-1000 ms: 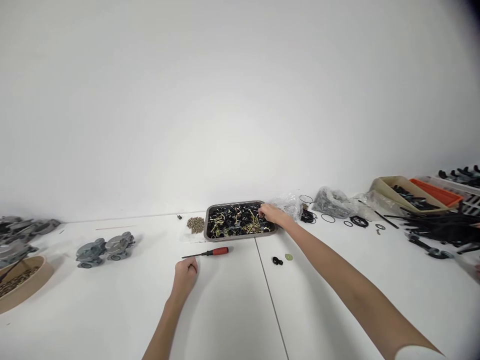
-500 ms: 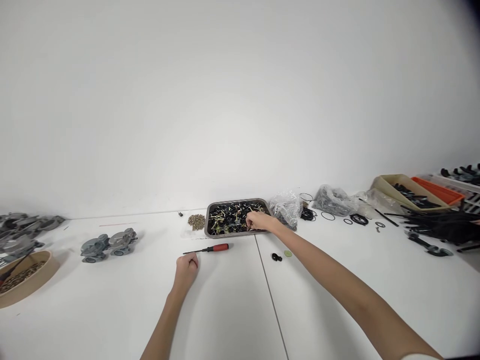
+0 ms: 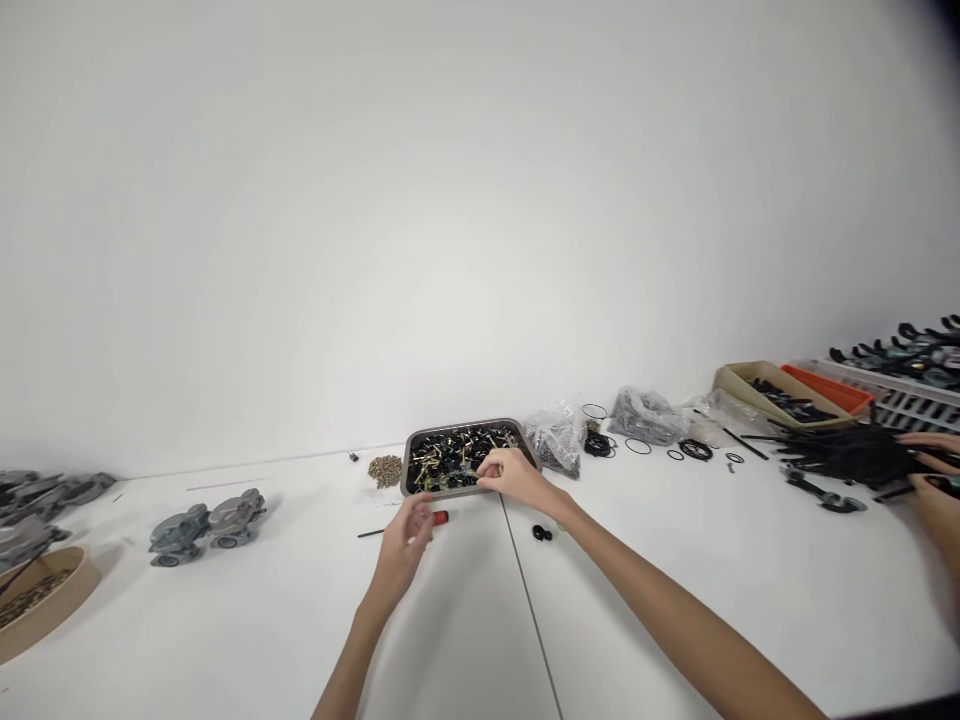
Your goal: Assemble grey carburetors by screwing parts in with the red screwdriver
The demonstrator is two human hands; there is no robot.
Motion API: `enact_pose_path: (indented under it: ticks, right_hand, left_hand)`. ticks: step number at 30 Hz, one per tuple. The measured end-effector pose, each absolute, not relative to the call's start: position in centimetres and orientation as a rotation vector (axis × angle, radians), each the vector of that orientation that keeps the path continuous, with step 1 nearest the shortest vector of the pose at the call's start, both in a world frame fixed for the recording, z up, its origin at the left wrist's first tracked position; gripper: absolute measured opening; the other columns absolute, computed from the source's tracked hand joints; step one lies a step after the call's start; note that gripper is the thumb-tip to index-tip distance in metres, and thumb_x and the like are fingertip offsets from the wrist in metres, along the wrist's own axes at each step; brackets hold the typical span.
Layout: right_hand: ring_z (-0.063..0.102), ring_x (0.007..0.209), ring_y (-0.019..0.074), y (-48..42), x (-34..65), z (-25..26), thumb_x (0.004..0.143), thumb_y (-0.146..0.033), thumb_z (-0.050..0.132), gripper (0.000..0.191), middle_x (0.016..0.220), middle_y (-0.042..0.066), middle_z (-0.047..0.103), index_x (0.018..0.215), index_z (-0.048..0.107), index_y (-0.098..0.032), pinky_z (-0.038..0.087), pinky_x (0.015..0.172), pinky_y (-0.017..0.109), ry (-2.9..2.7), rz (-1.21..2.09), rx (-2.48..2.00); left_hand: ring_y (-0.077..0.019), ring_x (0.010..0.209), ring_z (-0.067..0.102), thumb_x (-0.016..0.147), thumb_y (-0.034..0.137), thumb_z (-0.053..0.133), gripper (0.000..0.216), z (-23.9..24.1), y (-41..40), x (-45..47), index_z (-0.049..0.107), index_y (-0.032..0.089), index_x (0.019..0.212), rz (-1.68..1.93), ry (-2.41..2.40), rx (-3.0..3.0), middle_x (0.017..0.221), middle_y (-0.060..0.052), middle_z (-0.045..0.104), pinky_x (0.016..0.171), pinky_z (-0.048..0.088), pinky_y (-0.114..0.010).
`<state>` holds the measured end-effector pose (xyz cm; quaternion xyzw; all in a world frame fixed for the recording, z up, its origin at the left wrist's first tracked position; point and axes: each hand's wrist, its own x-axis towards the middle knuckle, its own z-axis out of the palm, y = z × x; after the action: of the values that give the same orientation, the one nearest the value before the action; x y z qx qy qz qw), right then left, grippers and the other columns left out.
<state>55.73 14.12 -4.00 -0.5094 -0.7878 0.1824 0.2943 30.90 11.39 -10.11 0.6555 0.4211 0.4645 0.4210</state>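
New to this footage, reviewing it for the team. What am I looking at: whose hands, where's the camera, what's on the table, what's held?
No machine here: a person works bare-handed. The view comes from a camera worn on that person's head, looking forward and down.

The right hand is at the near right part of a metal tray full of small black and brass-coloured parts. Its fingers are pinched together, but I can't tell what they hold.

The left hand is loosely open in front of a screwdriver, hiding part of it; contact is unclear.

Also on the white table: a brass-coloured pile, grey parts and, to the right, clear bags.

At the right edge, someone else's hands are by black strips.
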Motion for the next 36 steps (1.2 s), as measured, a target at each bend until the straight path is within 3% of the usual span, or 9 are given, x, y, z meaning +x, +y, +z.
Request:
enact_pose_path:
  ticks: [3, 8, 11, 13, 15, 18, 20, 31, 36]
  right_hand:
    - [0.063, 0.075, 0.0134, 11.4, 54.1, -4.0, 0.081, -0.02, 0.069, 0.005, 0.084, 0.002, 0.067, 0.084, 0.071, -0.017, 0.049, 0.067, 0.022, -2.044, 0.504, -1.304]
    - [0.06, 0.084, 0.0158, 9.0, 55.0, -4.7, 0.084, -0.027, 0.066, 0.01, 0.086, 0.002, 0.065, 0.088, 0.071, -0.02, 0.046, 0.077, 0.025, -1.981, 0.501, -1.328]
    - [0.056, 0.1, 0.0206, 7.7, 58.0, -6.5, 0.08, -0.029, 0.07, 0.026, 0.103, 0.005, 0.063, 0.105, 0.067, -0.022, 0.043, 0.089, 0.031, -1.931, 0.479, -1.436]
    - [0.054, 0.105, 0.0248, 6.6, 60.0, -8.2, 0.074, -0.023, 0.071, 0.032, 0.107, 0.007, 0.062, 0.106, 0.066, -0.02, 0.041, 0.092, 0.036, -1.893, 0.464, -1.554]
    - [0.055, 0.101, 0.0265, 5.7, 61.4, -9.9, 0.071, -0.015, 0.068, 0.027, 0.101, 0.008, 0.063, 0.098, 0.067, -0.019, 0.041, 0.09, 0.038, -1.867, 0.451, -1.659]
    - [0.056, 0.092, 0.0247, 5.5, 62.0, -11.2, 0.077, -0.015, 0.058, 0.01, 0.088, 0.007, 0.063, 0.082, 0.066, -0.019, 0.041, 0.083, 0.035, -1.864, 0.425, -1.728]
    - [0.056, 0.089, 0.0232, 6.3, 61.4, -11.2, 0.08, -0.018, 0.056, 0.009, 0.085, 0.006, 0.063, 0.078, 0.064, -0.019, 0.041, 0.079, 0.033, -1.899, 0.428, -1.714]
    - [0.055, 0.068, 0.0149, 9.0, 54.3, -11.1, 0.082, -0.023, 0.059, 0.009, 0.081, 0.002, 0.063, 0.08, 0.067, -0.019, 0.042, 0.063, 0.027, -2.04, 0.676, -1.391]
    - [0.056, 0.069, 0.0162, 8.1, 54.2, -11.2, 0.082, -0.024, 0.059, 0.009, 0.083, 0.004, 0.064, 0.08, 0.067, -0.019, 0.044, 0.064, 0.028, -1.923, 0.719, -1.341]
  left_hand:
    - [-0.0145, 0.063, 0.061, 0.078, 0.042, 0.063, 0.049, -8.2, 11.1, 35.0, 0.049, 0.018, 0.118, 1.142, 0.871, 1.574, 0.091, -0.006, 0.063, 0.054, 0.048, -0.028]
    - [-0.0148, 0.05, 0.059, 0.078, 0.043, 0.065, 0.034, -7.5, 11.2, 38.4, 0.055, 0.012, 0.09, 1.198, 0.769, 1.446, 0.057, -0.002, 0.061, 0.057, 0.049, -0.03]
    - [-0.015, 0.049, 0.059, 0.074, 0.042, 0.07, 0.039, -8.0, 11.6, 38.3, 0.055, 0.012, 0.094, 1.219, 0.755, 1.406, 0.057, -0.002, 0.063, 0.054, 0.048, -0.029]
    - [-0.0157, 0.05, 0.06, 0.072, 0.04, 0.073, 0.043, -8.4, 12.0, 37.6, 0.053, 0.013, 0.099, 1.217, 0.755, 1.398, 0.06, -0.002, 0.065, 0.053, 0.049, -0.029]
    - [-0.0165, 0.052, 0.062, 0.071, 0.038, 0.075, 0.043, -8.8, 12.5, 36.6, 0.052, 0.013, 0.098, 1.216, 0.765, 1.396, 0.061, -0.003, 0.067, 0.053, 0.049, -0.029]
    - [-0.0162, 0.054, 0.063, 0.071, 0.035, 0.075, 0.034, -9.5, 12.9, 35.5, 0.053, 0.013, 0.085, 1.233, 0.794, 1.39, 0.061, -0.006, 0.068, 0.054, 0.049, -0.027]
    - [-0.015, 0.054, 0.063, 0.072, 0.034, 0.074, 0.031, -9.9, 13.0, 35.2, 0.055, 0.013, 0.081, 1.255, 0.81, 1.385, 0.061, -0.007, 0.069, 0.055, 0.049, -0.026]
    - [-0.0147, 0.055, 0.061, 0.074, 0.03, 0.071, 0.021, -10.8, 12.6, 36.0, 0.067, 0.012, 0.085, 1.257, 0.868, 1.517, 0.059, -0.004, 0.065, 0.058, 0.052, -0.029]
    - [-0.0144, 0.066, 0.061, 0.075, 0.024, 0.067, 0.014, -11.4, 11.8, 36.7, 0.073, 0.016, 0.085, 1.162, 0.899, 1.687, 0.075, -0.006, 0.066, 0.064, 0.051, -0.029]
